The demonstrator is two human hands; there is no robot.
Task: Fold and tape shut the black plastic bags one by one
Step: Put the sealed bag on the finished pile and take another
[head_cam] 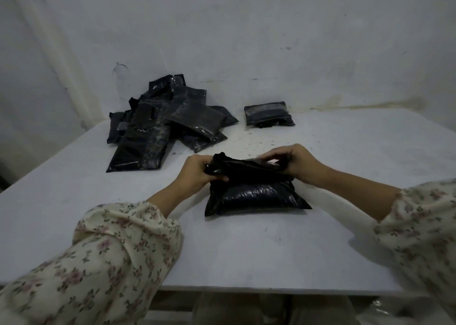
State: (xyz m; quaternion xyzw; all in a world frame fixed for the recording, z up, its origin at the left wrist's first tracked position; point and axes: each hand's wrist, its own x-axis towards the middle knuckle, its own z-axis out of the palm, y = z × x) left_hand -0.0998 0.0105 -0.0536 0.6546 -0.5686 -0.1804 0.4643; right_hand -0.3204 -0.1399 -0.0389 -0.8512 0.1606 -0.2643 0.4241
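Bag (254, 196) gripped by left hand (199, 170) and right hand (293, 160); pile (158, 127) and lone packet (269, 113) lie beyond.

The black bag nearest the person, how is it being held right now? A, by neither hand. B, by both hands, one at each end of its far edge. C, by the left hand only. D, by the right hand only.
B: the left hand grips the far left end of the black bag and the right hand pinches its far right end, while the bag rests on the table.
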